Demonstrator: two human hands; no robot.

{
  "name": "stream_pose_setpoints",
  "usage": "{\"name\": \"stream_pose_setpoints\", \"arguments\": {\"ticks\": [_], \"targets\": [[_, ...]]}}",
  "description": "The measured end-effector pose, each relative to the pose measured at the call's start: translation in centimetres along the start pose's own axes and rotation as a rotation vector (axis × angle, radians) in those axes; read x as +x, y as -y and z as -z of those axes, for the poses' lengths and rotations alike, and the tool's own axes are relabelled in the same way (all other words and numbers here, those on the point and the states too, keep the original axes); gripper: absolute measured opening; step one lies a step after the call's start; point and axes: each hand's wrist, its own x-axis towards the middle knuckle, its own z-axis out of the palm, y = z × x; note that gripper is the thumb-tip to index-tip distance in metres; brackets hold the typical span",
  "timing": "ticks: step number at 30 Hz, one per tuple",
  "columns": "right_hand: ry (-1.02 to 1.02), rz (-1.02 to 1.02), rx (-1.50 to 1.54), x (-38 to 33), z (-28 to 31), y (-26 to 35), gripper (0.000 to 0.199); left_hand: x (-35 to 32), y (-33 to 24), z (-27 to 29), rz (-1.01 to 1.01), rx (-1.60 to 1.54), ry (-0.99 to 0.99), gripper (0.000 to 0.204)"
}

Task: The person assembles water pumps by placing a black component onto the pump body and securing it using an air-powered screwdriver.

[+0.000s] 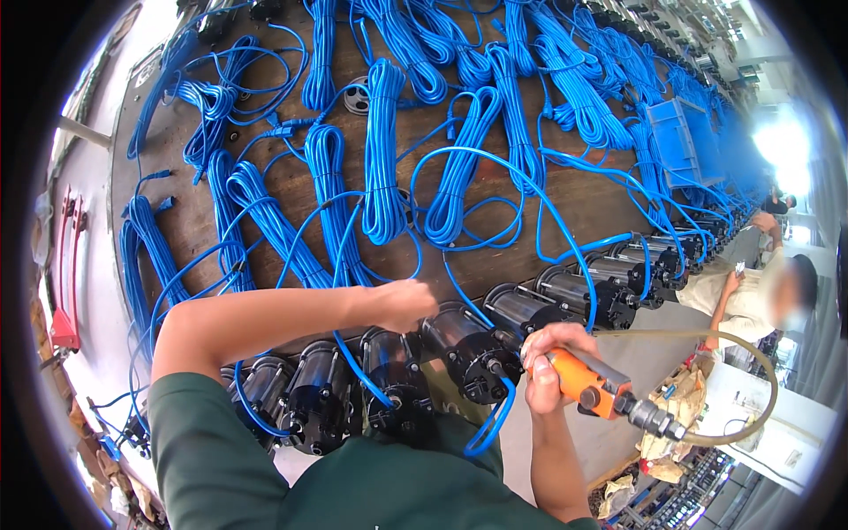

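My right hand (548, 360) is wrapped round an orange pneumatic hand tool (583, 385), which has a metal fitting and a yellowish hose at its end. Beside it, a black cylindrical unit (466, 353) with a clear or shiny body lies at the table's near edge, a blue cable running out of its end. Over the neighbouring unit (394, 371) and the shiny unit's far end, my left hand (408, 305) is closed in a fist. What it holds, if anything, is hidden. The left forearm crosses above the cables.
Tied bundles of blue cable (384, 155) cover much of the brown tabletop (344, 124). More black units (574, 296) line its near edge. A blue crate (682, 141) stands to the right. Beyond it, another person (751, 287) holds a small object. The hose (764, 371) loops at right.
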Motion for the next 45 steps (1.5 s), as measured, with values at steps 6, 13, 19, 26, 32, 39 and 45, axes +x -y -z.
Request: {"name": "stream_pose_setpoints", "arguments": {"ticks": [6,13,19,26,32,39,45], "targets": [[-0.13,0.006,0.106,0.0,-0.5,6.2,0.046,-0.7,-0.9,-2.9,-0.121,-0.107,-0.253,0.012],[-0.001,-0.059,0.248,-2.0,-1.7,11.2,0.037,0.3,0.0,-4.1,-0.16,-0.137,-0.391,0.016],[0.161,0.077,0.194,-1.2,-4.0,6.4,0.027,0.1,-0.2,-3.9,-0.078,-0.113,-0.341,0.015],[0.424,0.083,0.06,-0.6,-4.8,4.1,0.021,-0.2,-0.5,-3.3,-0.109,-0.093,-0.356,0.014],[0.454,0.145,0.103,-0.3,-4.9,2.7,0.02,-0.1,-0.2,-3.3,-0.151,-0.049,-0.343,0.015],[0.452,0.108,0.094,-0.5,-4.9,3.3,0.024,0.3,-0.5,-2.2,-0.16,-0.039,-0.297,0.015],[0.487,0.113,0.013,-0.7,-4.6,3.2,0.02,-4.2,-6.7,9.3,0.304,0.121,-0.493,0.014]]}}
